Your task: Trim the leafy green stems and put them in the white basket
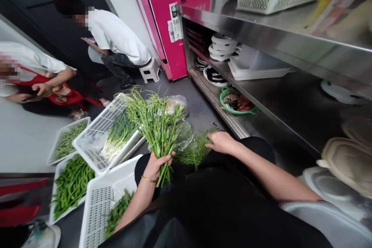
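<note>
My left hand (157, 164) is closed around the stems of a bunch of leafy greens (154, 120), held upright above my knee. A gold bracelet (148, 180) circles that wrist. My right hand (221, 141) reaches forward, palm down, onto a loose pile of green stalks (193, 151) lying on a plastic bag (181, 131) on the floor; its fingertips are hidden among the stalks. A white basket (101, 197) with a few greens sits just below my left hand.
White baskets hold spring onions (117, 135), green beans (71, 184) and more beans (66, 141). A steel counter (261, 27) with plates and trays stands at right, a pink cabinet (174, 19) behind. Two people sit at left, one on a stool (149, 70).
</note>
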